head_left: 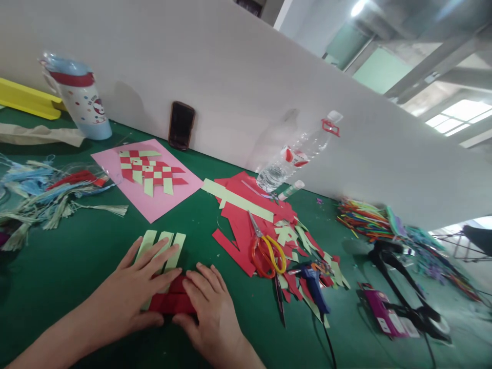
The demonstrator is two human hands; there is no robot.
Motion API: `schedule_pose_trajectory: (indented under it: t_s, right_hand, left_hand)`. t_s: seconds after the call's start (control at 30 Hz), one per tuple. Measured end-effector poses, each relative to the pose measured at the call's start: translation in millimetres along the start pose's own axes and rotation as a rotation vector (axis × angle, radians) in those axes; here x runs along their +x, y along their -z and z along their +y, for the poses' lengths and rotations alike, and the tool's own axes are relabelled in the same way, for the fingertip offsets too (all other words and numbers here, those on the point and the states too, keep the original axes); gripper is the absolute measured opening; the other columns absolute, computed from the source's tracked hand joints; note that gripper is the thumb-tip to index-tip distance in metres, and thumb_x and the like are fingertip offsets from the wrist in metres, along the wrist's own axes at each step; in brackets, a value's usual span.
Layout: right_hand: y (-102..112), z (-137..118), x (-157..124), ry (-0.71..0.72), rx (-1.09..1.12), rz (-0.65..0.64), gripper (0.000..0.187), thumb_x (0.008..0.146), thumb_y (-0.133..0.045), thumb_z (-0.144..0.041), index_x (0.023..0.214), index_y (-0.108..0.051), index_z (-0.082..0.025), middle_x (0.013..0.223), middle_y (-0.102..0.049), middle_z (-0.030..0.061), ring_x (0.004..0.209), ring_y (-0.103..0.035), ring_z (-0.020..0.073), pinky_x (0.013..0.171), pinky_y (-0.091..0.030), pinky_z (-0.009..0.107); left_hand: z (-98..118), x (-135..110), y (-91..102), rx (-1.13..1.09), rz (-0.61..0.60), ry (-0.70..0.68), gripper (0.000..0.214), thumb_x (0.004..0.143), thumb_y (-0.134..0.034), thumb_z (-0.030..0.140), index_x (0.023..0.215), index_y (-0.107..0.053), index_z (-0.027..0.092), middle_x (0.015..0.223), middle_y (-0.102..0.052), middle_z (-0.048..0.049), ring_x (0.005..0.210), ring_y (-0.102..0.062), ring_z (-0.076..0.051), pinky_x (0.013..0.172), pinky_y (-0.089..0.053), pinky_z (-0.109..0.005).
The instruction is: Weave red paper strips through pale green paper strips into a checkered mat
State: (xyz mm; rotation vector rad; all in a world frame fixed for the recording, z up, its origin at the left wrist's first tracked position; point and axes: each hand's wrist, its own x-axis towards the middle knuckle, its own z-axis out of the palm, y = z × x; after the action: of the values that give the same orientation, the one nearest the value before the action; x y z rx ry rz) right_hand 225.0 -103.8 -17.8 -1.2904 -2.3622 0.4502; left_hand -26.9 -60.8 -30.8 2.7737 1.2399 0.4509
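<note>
My left hand lies with spread fingers across pale green paper strips, and its thumb reaches the near edge of a folded band of red paper. The green strips run out from under the red band. My right hand holds the band's right end, fingers on top and thumb at the near edge. Both hands hide much of the paper. Close to the right lie red paper scraps and scissors with orange and yellow handles.
The green mat holds a pink sheet with a red-and-green paper weave, a blue glue gun, raffia tassels, and coloured sticks. A plastic bottle, a flask and a phone stand along the white wall.
</note>
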Motion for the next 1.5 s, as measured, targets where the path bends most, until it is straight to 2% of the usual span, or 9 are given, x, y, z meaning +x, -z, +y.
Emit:
schedule_pose_trajectory:
  t_s: [0.2,0.43,0.6,0.7,0.87,1.1,1.23,1.4,1.5]
  right_hand:
    - [-2,1,-2,-0.014,-0.006,0.012,0.049,0.098,-0.072,-0.044,0.14,-0.065,-0.02,0.142,-0.071,0.0092,0.144,-0.056,0.0296,0.13,-0.035,0.052]
    - [-4,0,-2,-0.007,0.012,0.03,0.05,0.099,-0.071,-0.048,0.139,-0.065,-0.019,0.142,-0.071,0.0092,0.144,-0.055,0.031,0.13,-0.035,0.053]
    - [6,-1,1,0.007,-0.013,-0.002,0.046,0.101,-0.069,-0.046,0.138,-0.066,-0.019,0.141,-0.071,0.0107,0.142,-0.058,0.0315,0.127,-0.04,0.054]
    - [14,-2,4,0.042,-0.032,-0.029,0.04,0.103,-0.066,-0.044,0.135,-0.067,-0.019,0.14,-0.072,0.0122,0.142,-0.058,0.0312,0.125,-0.043,0.053]
    - [10,-3,5,0.131,-0.012,-0.009,0.03,0.108,-0.061,-0.041,0.132,-0.069,-0.025,0.135,-0.075,0.0045,0.143,-0.058,0.0246,0.129,-0.038,0.047]
    - [4,1,6,0.138,-0.015,-0.004,0.026,0.107,-0.062,-0.04,0.124,-0.072,-0.024,0.131,-0.077,0.0046,0.139,-0.061,0.0234,0.127,-0.04,0.041]
    - [5,1,6,0.143,-0.021,-0.007,0.026,0.107,-0.062,-0.041,0.124,-0.073,-0.024,0.132,-0.077,0.005,0.139,-0.061,0.0235,0.127,-0.04,0.04]
    - [4,1,6,0.161,-0.013,0.045,0.025,0.107,-0.063,-0.041,0.124,-0.072,-0.026,0.131,-0.077,0.002,0.137,-0.062,0.0221,0.128,-0.039,0.039]
    - [5,1,6,0.163,-0.017,0.05,0.024,0.106,-0.065,-0.041,0.123,-0.072,-0.026,0.13,-0.077,0.001,0.137,-0.062,0.0221,0.129,-0.037,0.037]
  left_hand:
    - [-16,-11,-10.7,-0.037,0.022,-0.028,0.066,0.087,-0.077,0.061,0.148,-0.06,0.043,0.166,-0.052,-0.0019,0.156,-0.042,-0.033,0.133,-0.001,-0.06]
    - [-20,-14,-10.0,-0.041,-0.035,-0.037,0.072,0.089,-0.077,0.057,0.155,-0.052,0.043,0.168,-0.049,-0.0013,0.156,-0.044,-0.03,0.133,-0.02,-0.052]
    - [-20,-20,-7.0,0.007,0.007,-0.052,0.073,0.094,-0.072,0.055,0.16,-0.045,0.039,0.17,-0.045,-0.0025,0.157,-0.042,-0.031,0.132,-0.021,-0.054]
    - [-20,-27,-2.8,0.017,0.021,-0.036,0.074,0.091,-0.075,0.044,0.16,-0.047,0.037,0.172,-0.043,-0.0024,0.158,-0.04,-0.033,0.13,-0.029,-0.054]
    - [-17,-31,3.2,-0.066,-0.008,0.003,0.072,0.083,-0.074,0.023,0.151,-0.057,0.036,0.173,-0.04,-0.0012,0.156,-0.043,-0.032,0.121,-0.046,-0.047]
    - [1,-7,9.9,-0.098,-0.024,-0.029,0.071,0.073,-0.069,0.015,0.14,-0.064,0.035,0.172,-0.042,-0.0006,0.158,-0.04,-0.03,0.129,-0.036,-0.048]
    - [7,1,11.7,-0.15,-0.042,0.024,0.061,0.074,-0.068,0.015,0.131,-0.07,0.036,0.171,-0.043,0.0021,0.161,-0.035,-0.029,0.131,-0.032,-0.048]
    - [2,-2,9.9,-0.188,0.01,0.049,0.052,0.078,-0.073,0.023,0.127,-0.072,0.037,0.168,-0.048,0.0037,0.158,-0.04,-0.028,0.131,-0.031,-0.046]
    - [-6,-13,8.4,-0.065,0.044,-0.027,0.058,0.081,-0.075,0.031,0.138,-0.067,0.037,0.169,-0.047,0.0017,0.156,-0.044,-0.029,0.13,-0.033,-0.046]
